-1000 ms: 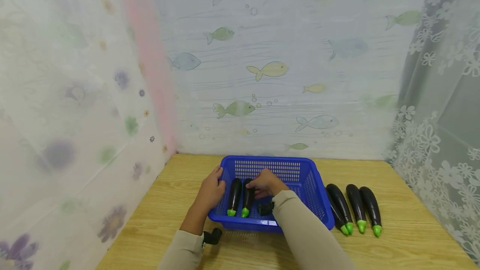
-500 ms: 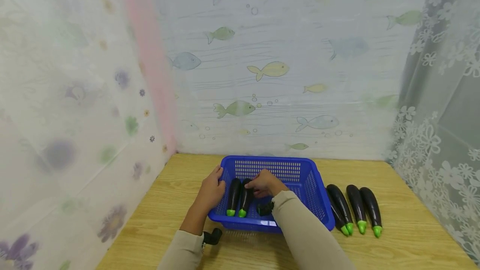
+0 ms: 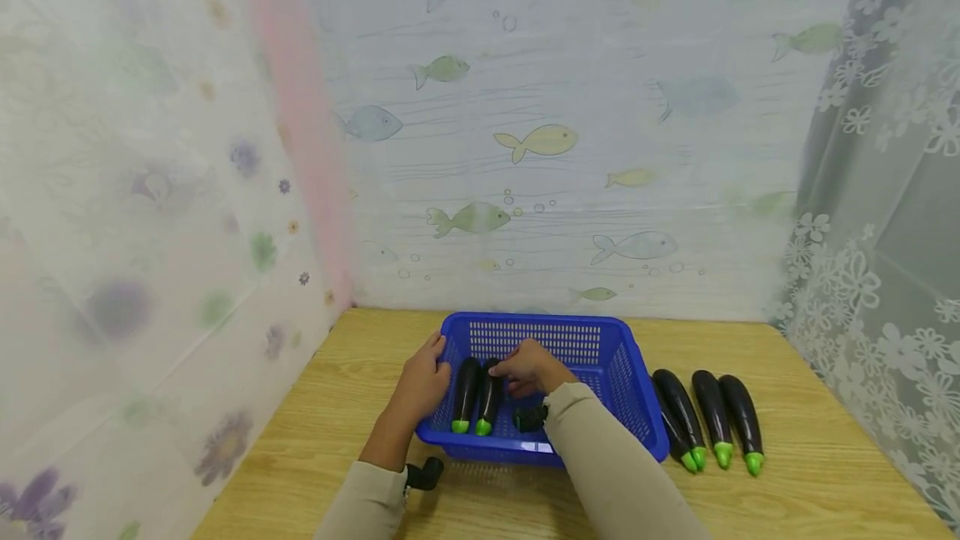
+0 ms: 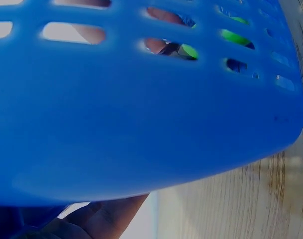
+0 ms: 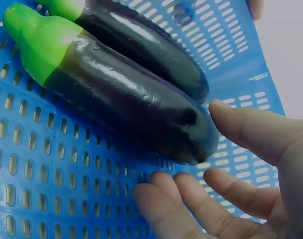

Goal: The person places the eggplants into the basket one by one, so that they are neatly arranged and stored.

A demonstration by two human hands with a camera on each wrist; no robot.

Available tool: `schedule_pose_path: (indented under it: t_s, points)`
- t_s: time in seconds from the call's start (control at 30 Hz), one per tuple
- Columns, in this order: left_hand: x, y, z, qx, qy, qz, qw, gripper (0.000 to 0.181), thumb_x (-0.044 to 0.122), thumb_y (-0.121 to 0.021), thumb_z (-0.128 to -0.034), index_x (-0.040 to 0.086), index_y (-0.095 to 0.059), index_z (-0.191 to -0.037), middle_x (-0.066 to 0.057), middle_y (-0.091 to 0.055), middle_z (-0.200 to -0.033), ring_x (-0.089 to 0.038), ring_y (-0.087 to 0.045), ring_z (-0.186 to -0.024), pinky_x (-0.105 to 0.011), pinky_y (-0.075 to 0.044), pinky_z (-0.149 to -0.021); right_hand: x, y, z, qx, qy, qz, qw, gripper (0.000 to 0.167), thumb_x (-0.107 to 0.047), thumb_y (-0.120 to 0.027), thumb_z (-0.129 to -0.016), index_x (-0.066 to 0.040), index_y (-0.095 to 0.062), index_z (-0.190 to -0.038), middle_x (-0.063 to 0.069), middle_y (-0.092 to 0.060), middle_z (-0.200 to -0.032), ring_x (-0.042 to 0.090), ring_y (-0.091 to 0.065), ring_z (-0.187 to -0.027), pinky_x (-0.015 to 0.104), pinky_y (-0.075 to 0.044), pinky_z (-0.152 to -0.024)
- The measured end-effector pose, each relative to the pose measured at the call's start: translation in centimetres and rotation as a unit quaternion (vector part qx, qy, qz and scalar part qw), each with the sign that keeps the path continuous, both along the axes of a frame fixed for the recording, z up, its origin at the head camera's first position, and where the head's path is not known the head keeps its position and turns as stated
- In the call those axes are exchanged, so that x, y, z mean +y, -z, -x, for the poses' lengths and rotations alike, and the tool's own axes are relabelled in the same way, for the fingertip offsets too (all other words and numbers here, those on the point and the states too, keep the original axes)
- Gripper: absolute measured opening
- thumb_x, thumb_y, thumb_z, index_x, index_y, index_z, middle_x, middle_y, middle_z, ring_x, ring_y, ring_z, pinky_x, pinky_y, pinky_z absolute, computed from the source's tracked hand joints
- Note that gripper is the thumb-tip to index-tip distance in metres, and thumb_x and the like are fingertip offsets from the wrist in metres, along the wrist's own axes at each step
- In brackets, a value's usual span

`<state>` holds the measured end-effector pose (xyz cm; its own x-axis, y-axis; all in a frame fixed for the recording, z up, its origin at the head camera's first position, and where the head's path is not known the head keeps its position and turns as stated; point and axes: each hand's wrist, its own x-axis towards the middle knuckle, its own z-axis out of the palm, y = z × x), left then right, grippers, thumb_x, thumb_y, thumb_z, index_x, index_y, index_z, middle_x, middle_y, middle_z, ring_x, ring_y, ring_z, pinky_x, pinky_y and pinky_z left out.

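Observation:
Two dark eggplants with bright green stem ends lie side by side at the left inside a blue perforated basket. The outer eggplant is nearest the basket's left wall, and the inner eggplant lies just right of it. My left hand grips the left rim; in the left wrist view the basket wall covers most of it. My right hand is inside the basket at the far end of the inner eggplant. The right wrist view shows its fingers relaxed and spread, with the thumb close to that eggplant's tip.
Several more eggplants lie on the wooden table right of the basket, one partly hidden by its rim. A fish-patterned curtain hangs behind the table, and a flowered curtain stands at the left.
Both eggplants in the basket have shifted slightly left, and the right hand's fingers have loosened from the inner one. The left hand stays on the rim.

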<state>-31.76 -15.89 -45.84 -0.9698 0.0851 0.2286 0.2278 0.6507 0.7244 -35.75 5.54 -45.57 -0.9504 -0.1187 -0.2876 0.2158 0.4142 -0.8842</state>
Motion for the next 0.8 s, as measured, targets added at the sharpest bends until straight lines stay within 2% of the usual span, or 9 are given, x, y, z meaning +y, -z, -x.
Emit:
schedule_pose_path:
  t_s: [0.27, 0.57, 0.8]
  points:
    - [-0.2, 0.2, 0.4, 0.002, 0.0, 0.0, 1.0, 0.057, 0.009, -0.048, -0.099, -0.003, -0.043, -0.154, -0.015, -0.036, -0.166, -0.04, -0.033, -0.153, -0.058, -0.031, -0.122, 0.1, 0.1, 0.8, 0.031, 0.032, 0.001, 0.999, 0.052, -0.013, -0.084, -0.085, 0.006, -0.061, -0.127, 0.02, -0.064, -0.116, 0.034, -0.07, -0.092, 0.048, -0.064, -0.076]
    - [-0.4, 0.0, 0.3, 0.0, 0.005, -0.009, 0.9999, 0.056, 0.009, -0.05, -0.0992, -0.004, -0.044, -0.153, -0.016, -0.036, -0.166, -0.041, -0.033, -0.153, -0.059, -0.03, -0.122, 0.5, -2.0, 0.0, 0.064, 0.011, 0.01, 0.9978, 0.062, -0.017, -0.082, -0.086, 0.007, -0.057, -0.138, 0.025, -0.064, -0.128, 0.038, -0.071, -0.104, 0.05, -0.064, -0.081]
    - [-0.5, 0.1, 0.3, 0.001, 0.007, -0.011, 0.9999, 0.056, 0.009, -0.049, -0.0993, -0.004, -0.045, -0.153, -0.016, -0.036, -0.166, -0.041, -0.034, -0.152, -0.059, -0.03, -0.121, 1.6, -3.1, -0.6, 0.075, 0.0, 0.022, 0.997, 0.06, -0.018, -0.08, -0.089, 0.006, -0.057, -0.139, 0.025, -0.065, -0.125, 0.039, -0.071, -0.109, 0.048, -0.064, -0.081]
